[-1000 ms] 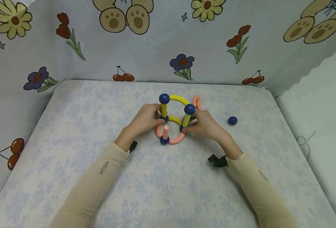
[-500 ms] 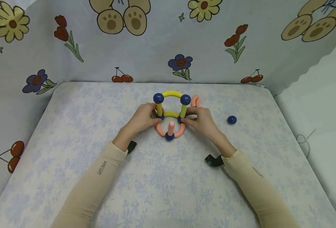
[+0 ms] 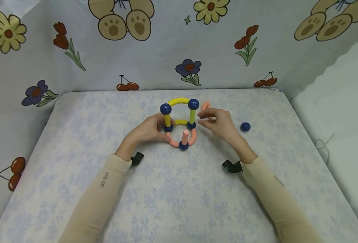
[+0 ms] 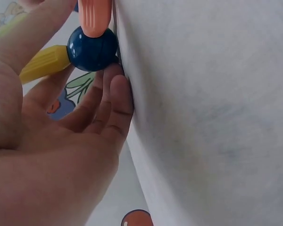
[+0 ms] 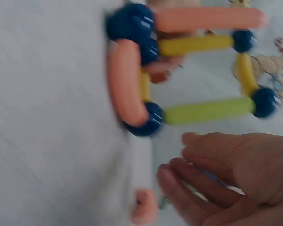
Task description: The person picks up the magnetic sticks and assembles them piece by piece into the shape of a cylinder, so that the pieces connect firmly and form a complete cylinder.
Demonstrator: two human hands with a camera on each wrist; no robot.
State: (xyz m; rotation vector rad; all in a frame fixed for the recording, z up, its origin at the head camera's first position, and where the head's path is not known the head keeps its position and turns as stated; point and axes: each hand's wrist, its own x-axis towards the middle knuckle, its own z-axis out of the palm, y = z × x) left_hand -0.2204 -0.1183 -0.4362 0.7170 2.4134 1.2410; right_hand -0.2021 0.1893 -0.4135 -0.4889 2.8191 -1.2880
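Note:
A magnetic stick-and-ball frame point(image 3: 179, 101) stands mid-table. Its base ring joins two pink curved sticks point(image 3: 193, 137) and a yellow one through blue balls. A yellow stick point(image 4: 45, 63) and a lime-green stick point(image 5: 210, 111) rise to two upper balls bridged by another yellow curve. At the front ball point(image 3: 183, 145), a pink straight stick point(image 3: 185, 136) points up with its top end bare. My left hand point(image 3: 148, 130) holds the lower left corner, thumb in front and fingers behind the ball. Just right of the frame, my right hand point(image 3: 223, 124) is apart from it, fingers loosely bent and holding nothing.
Loose pink curved sticks point(image 3: 206, 105) lie behind my right hand, partly hidden by it. A loose blue ball point(image 3: 245, 127) rests farther right. The patterned cloth backdrop point(image 3: 154, 60) rises at the table's far edge.
The frame has turned, bringing its two upper balls side by side, and its front stick has shifted right. My right hand has let go of the lower right corner and drawn away rightward.

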